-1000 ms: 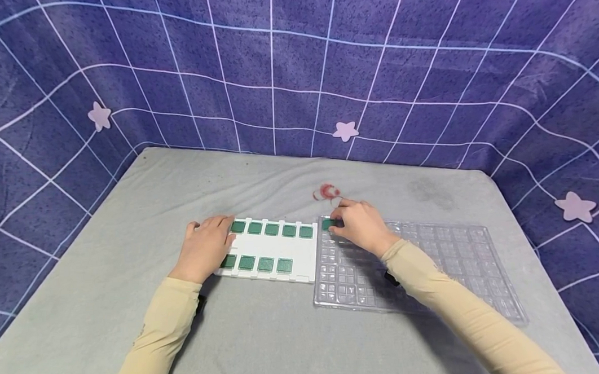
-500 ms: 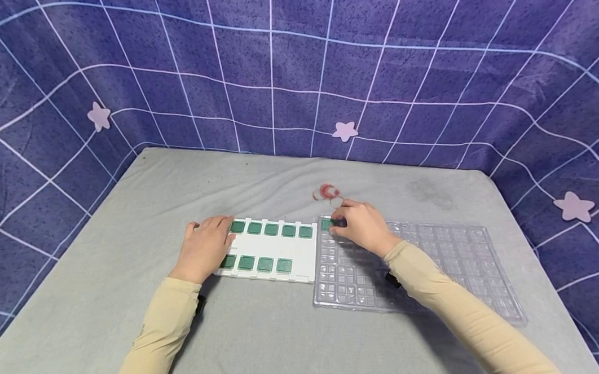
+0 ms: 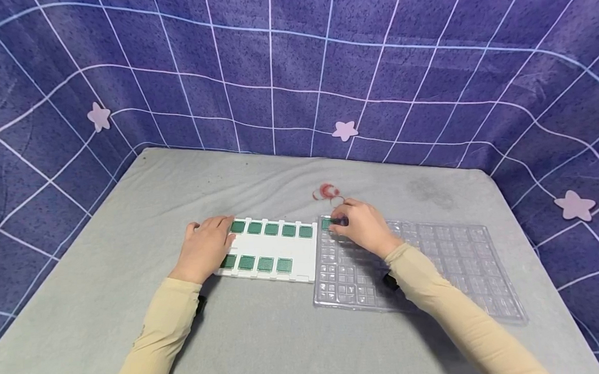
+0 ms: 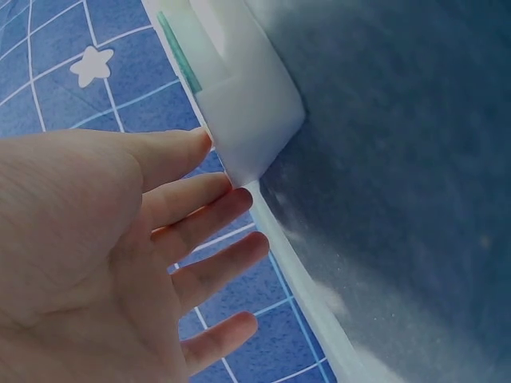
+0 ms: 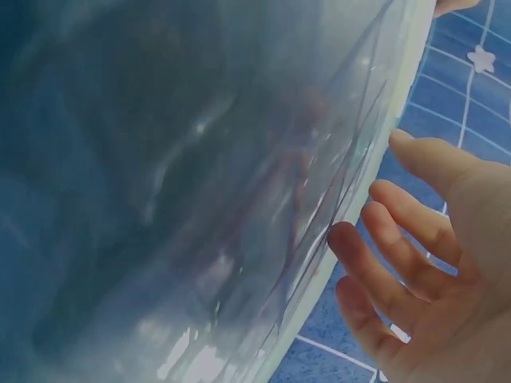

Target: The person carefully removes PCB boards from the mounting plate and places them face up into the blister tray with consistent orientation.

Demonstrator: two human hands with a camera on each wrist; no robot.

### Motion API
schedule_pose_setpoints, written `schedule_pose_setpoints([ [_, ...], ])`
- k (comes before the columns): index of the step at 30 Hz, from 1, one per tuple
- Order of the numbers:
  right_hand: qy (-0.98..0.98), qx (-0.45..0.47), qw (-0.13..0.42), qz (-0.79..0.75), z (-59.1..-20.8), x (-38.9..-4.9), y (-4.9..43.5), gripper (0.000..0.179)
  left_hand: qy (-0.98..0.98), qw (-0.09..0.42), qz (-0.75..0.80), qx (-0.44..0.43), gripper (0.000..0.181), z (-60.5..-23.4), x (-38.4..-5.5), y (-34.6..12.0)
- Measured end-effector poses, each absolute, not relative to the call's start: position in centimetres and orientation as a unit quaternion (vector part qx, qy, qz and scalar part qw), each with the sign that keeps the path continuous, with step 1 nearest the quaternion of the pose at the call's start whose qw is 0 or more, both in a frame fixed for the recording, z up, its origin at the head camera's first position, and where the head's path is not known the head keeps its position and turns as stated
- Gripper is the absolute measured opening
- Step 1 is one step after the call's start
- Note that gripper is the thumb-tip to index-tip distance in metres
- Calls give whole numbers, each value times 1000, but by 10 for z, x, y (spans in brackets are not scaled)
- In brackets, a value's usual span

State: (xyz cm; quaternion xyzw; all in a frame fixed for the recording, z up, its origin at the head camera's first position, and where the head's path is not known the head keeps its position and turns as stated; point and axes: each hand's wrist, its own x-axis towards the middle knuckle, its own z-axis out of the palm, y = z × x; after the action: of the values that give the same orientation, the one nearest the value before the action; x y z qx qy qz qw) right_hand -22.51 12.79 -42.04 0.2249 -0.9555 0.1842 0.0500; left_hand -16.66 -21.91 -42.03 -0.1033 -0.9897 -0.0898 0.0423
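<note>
Left hand touches the white tray. Right hand reaches a chip at the clear tray's far-left corner. Fingers are apart.

At centre, the white rectangular holder is partly hidden by the bare left hand; beige fabric sleeves are cut off at bottom.

– What lies just below the middle of the head view?

– A long white tray, flat, its left end hidden. Small square green circuit boards line both long sides: five show in the upper row, four in the lower, which stops short of the right end.

– And right of it?

– A clear plastic tray, also flat, moulded into cells. One green board shows at its upper-left corner, partly covered.
</note>
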Motion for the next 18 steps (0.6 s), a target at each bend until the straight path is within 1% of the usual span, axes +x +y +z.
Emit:
schedule_pose_setpoints([
  [9, -953, 213, 17, 217, -410, -218, 115, 30, -990, 44, -85, -102, 45, -417, -166, -218],
  [18, -949, 235, 5, 211, -407, -214, 99, 30, -990, 41, -85, -103, 45, -417, -166, -218],
])
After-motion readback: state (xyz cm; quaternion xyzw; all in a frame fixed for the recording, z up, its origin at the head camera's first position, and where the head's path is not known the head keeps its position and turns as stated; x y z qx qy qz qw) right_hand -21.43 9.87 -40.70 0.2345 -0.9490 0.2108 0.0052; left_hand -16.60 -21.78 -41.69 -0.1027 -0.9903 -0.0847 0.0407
